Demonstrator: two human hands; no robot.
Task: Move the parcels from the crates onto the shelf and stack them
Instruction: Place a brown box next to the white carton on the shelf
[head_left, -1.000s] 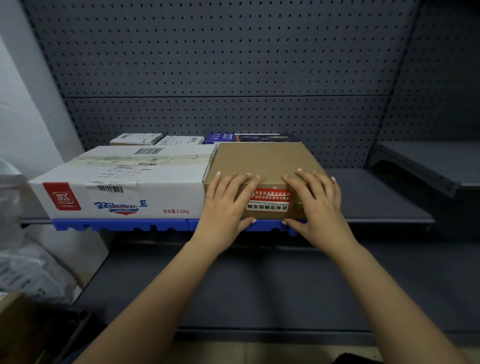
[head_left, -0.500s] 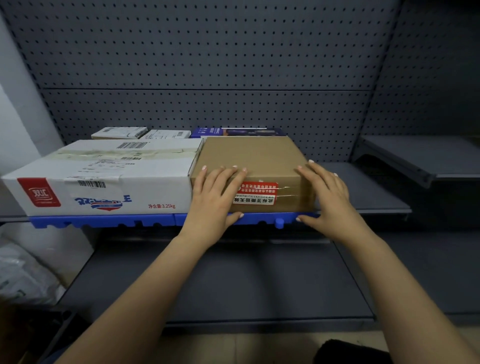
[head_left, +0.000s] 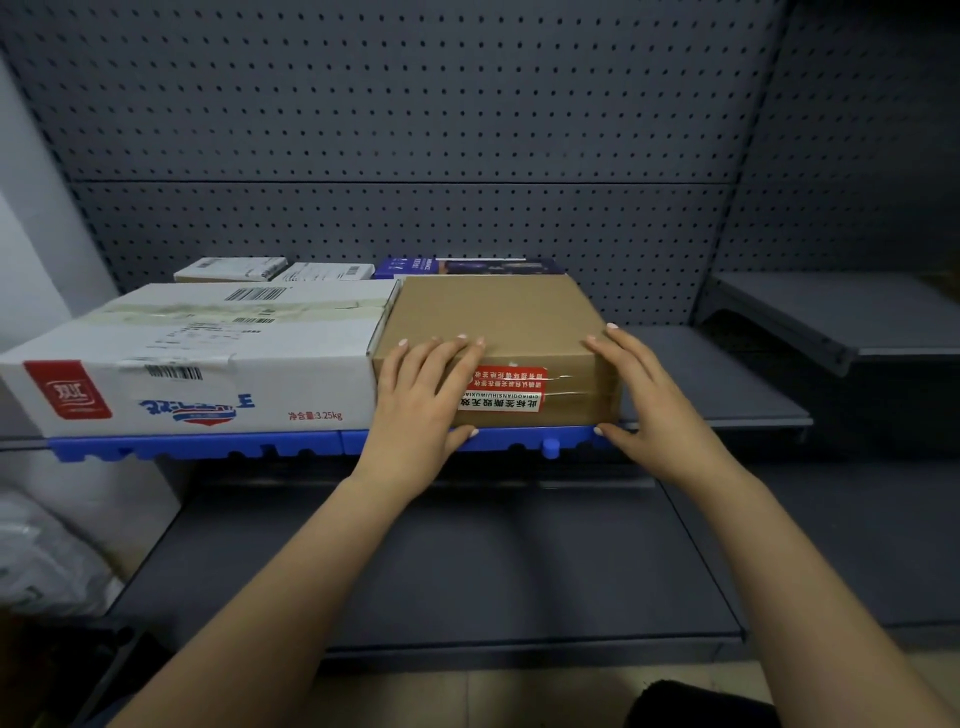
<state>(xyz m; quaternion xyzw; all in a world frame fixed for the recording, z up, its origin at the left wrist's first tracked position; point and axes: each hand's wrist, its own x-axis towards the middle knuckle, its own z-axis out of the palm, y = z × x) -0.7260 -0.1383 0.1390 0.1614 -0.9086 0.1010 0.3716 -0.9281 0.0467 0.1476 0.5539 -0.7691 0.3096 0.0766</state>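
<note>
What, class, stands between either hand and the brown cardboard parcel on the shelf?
Nothing visible does. The left hand lies flat against the front of the brown cardboard parcel, and the right hand touches its right front corner.

**One head cam, close on shelf (head_left: 717, 384)**

Single wide-angle view, worn on head, edges bowed. Looks fwd & a bit down, square-on to pegboard (head_left: 415, 114), which fills upper half. Shelf crosses mid-frame; lower shelf (head_left: 493, 561) sits bottom centre, floor (head_left: 441, 696) strip along bottom edge. Cam is near: forearms enter from bottom corners, L hand (head_left: 415, 400) & R hand (head_left: 660, 410) reach shelf front at centre.
</note>
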